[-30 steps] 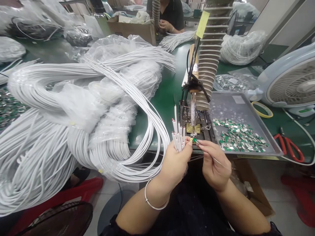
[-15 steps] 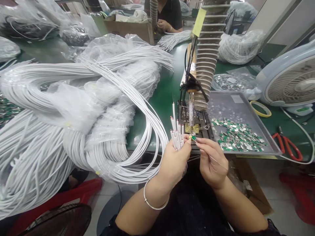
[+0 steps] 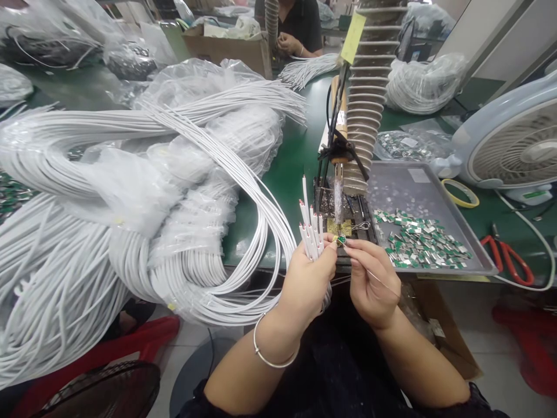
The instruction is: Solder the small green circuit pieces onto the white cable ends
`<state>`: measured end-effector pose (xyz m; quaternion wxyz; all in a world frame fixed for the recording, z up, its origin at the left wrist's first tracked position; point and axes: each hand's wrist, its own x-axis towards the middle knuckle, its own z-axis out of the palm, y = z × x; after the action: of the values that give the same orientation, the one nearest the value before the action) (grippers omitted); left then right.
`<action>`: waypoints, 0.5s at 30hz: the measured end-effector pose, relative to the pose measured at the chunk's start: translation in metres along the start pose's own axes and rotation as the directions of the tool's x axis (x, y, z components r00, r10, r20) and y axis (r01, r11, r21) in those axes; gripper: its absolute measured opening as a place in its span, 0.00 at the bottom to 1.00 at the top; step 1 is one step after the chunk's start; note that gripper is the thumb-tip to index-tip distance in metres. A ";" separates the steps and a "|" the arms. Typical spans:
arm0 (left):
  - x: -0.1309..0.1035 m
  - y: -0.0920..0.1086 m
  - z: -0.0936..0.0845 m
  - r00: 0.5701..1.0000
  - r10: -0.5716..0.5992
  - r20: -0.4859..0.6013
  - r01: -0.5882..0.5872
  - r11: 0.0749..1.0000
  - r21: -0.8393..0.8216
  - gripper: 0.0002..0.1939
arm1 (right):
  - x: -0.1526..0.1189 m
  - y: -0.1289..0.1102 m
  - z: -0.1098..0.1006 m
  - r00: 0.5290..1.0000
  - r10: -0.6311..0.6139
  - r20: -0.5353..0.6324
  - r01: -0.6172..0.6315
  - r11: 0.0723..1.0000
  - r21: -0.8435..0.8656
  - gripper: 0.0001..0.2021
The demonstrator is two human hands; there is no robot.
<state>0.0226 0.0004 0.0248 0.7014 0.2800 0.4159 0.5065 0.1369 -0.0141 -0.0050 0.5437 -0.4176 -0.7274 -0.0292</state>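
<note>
My left hand [image 3: 310, 278] is closed round a bundle of white cables [image 3: 311, 232], their red-tipped ends pointing up. At its thumb and fingertip sits a small green circuit board [image 3: 342, 238]. My right hand [image 3: 373, 278] pinches a thin strand of solder wire [image 3: 383, 283], whose end meets the board. Just above the board hangs the soldering iron [image 3: 338, 194], mounted tip down on a stand. Whether the tip touches the board is too small to tell. A brass-coloured cleaning pad [image 3: 339, 227] lies behind the fingertips.
Coiled white cables [image 3: 183, 261] in plastic cover the left side. A grey tray [image 3: 435, 174] of small boards [image 3: 426, 241], yellow tape [image 3: 460, 193], red-handled cutters [image 3: 507, 255] and a fan [image 3: 517, 133] are at right. A ribbed duct [image 3: 363, 98] hangs behind the iron. A co-worker [image 3: 291, 29] sits opposite.
Both hands have shifted very slightly left and up, with the cable bundle and board moving along. Their grips look the same.
</note>
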 end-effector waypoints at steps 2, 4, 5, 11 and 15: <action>0.000 0.001 0.001 1.000 -0.003 -0.001 0.003 1.000 -0.008 0.05 | 0.000 0.000 0.000 1.000 -0.001 0.003 0.001 1.000 -0.002 0.15; 0.000 0.002 0.002 1.000 -0.004 0.004 0.004 1.000 -0.017 0.04 | 0.000 0.001 -0.001 1.000 0.002 0.005 -0.002 1.000 -0.005 0.15; -0.001 0.002 0.002 1.000 -0.003 0.009 0.003 1.000 -0.021 0.04 | 0.000 0.001 -0.001 1.000 0.004 0.005 -0.004 1.000 -0.006 0.15; -0.001 0.002 0.002 1.000 -0.002 0.017 0.002 1.000 -0.021 0.04 | 0.000 0.002 0.000 1.000 0.011 -0.003 -0.011 1.000 -0.015 0.15; -0.001 0.002 0.002 1.000 0.001 0.016 -0.001 1.000 -0.021 0.04 | 0.000 0.002 0.001 1.000 0.008 -0.006 -0.009 1.000 -0.025 0.15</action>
<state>0.0234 0.0005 0.0282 0.7073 0.2767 0.4049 0.5091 0.1375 -0.0123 -0.0057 0.5407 -0.4272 -0.7237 -0.0371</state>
